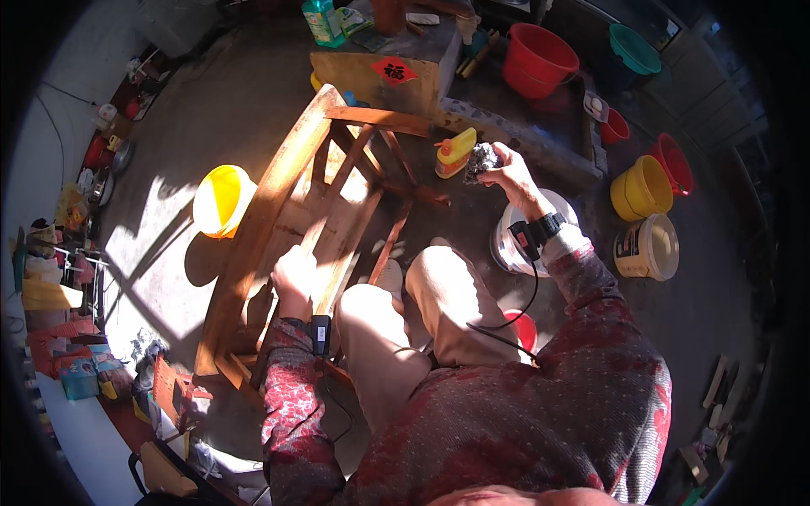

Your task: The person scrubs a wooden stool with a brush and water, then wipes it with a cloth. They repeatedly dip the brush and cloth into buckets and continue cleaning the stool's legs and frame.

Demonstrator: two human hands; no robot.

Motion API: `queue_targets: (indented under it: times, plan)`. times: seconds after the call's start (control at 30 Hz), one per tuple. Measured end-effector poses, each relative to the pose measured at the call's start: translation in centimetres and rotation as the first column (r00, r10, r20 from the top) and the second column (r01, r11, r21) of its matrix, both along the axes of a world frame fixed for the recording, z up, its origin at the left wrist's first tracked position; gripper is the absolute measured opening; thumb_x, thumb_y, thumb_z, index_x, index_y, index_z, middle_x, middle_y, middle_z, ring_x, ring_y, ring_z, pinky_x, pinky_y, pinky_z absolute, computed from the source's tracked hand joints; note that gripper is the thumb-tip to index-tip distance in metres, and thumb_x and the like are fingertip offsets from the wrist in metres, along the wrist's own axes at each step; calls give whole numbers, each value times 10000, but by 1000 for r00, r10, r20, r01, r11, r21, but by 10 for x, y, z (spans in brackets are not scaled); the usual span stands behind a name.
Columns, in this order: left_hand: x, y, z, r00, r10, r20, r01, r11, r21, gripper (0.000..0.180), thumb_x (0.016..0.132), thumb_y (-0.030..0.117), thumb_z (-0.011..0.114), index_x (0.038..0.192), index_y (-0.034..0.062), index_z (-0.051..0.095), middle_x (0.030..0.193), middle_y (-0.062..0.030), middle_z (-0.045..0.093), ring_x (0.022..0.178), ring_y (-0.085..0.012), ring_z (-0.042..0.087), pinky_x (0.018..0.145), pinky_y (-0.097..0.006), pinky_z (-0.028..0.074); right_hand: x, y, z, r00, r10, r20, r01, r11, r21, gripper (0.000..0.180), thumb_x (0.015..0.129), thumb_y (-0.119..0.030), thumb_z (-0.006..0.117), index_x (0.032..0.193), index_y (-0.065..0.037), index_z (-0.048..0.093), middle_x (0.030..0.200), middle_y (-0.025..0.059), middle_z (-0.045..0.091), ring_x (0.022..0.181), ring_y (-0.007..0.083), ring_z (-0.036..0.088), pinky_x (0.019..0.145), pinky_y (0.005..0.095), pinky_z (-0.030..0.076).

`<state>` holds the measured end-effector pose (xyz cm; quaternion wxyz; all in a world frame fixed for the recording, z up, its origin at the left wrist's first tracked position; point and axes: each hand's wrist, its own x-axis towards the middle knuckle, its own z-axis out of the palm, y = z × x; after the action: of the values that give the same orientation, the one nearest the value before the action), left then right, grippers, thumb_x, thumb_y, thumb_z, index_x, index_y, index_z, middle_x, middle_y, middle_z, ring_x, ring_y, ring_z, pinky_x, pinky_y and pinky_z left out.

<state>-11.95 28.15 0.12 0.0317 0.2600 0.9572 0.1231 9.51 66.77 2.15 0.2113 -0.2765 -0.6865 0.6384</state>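
Observation:
A brown wooden bench [272, 211] lies tipped over in front of my knees, its slats and legs partly in bright sun. My left hand [295, 277] is closed on one of its rails, with the fingertips washed out by the glare. Raised to the right of the bench, my right hand [515, 179] grips a dark grey steel wool scrubber [482, 161] between thumb and fingers. Just left of the scrubber stands a yellow bottle [456, 154] with orange on its lower part.
A yellow bucket [224, 201] stands left of the bench. White [510, 236], yellow [643, 190] and red [540, 61] buckets stand to the right and far right. A low concrete ledge [523, 139] runs behind. Household items line the left wall. Cables hang from both wrists.

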Motion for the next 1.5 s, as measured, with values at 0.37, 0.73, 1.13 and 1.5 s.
queue_targets:
  times: [0.37,0.73,1.13,1.5]
  plan:
    - [-27,-8,-35,994,-111,-9,109,985,-134,318,857,358,604,938,51,629,848,-201,656,828,-406,639,725,-469,504,345,-134,-159,718,-67,692,470,781,-411,431,660,-16,706,1086,-40,640,821,35,630,710,147,605,583,281,479]
    - [-36,-10,-34,982,-146,124,159,982,-103,340,874,309,635,976,-16,640,821,-203,661,761,-337,640,725,-412,487,338,-195,-344,468,-209,858,22,974,226,208,785,-123,531,902,-29,676,906,225,673,848,374,662,763,452,537]
    - [-9,1,-17,997,-57,53,62,993,-105,329,854,335,631,880,8,629,800,-245,630,801,-429,620,689,-458,493,347,-220,-379,425,84,901,-295,954,50,265,812,-257,553,954,-80,689,896,203,683,861,370,665,772,452,541]
    - [-5,3,-12,999,-51,15,53,993,-106,336,828,355,630,889,25,636,864,-241,645,868,-435,618,742,-496,499,344,-185,-312,464,419,780,-181,907,-379,471,625,-228,810,1056,-80,692,895,122,702,833,226,667,766,340,518]
